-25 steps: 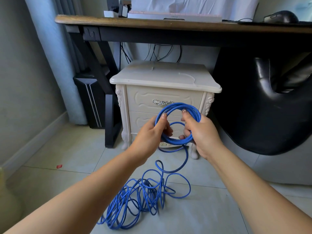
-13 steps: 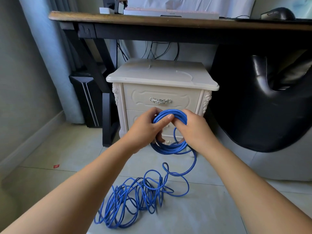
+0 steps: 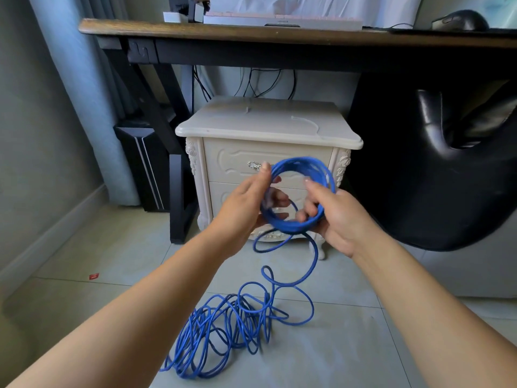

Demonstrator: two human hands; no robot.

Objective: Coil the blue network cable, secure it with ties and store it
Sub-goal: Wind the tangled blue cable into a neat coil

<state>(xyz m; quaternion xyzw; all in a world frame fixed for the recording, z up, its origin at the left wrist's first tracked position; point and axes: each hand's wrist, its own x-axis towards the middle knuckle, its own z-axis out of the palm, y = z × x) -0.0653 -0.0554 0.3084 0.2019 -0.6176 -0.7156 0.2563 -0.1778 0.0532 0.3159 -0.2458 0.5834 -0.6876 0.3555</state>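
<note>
Nearest me, loose cable [image 3: 223,326] tangled on the floor [image 3: 358,348], below and left of my hands; one strand climbs to the coil [image 3: 292,227]. Left hand [image 3: 246,208] grips the coil's left rim, right hand [image 3: 337,219] its lower right; ring upright, facing me. Feed strand enters nearer the right hand, I judge. Beyond, white tie [image 3: 306,121] on nightstand [image 3: 223,127]

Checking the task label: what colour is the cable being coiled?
The cable is blue all along; the head view shows it.
</note>
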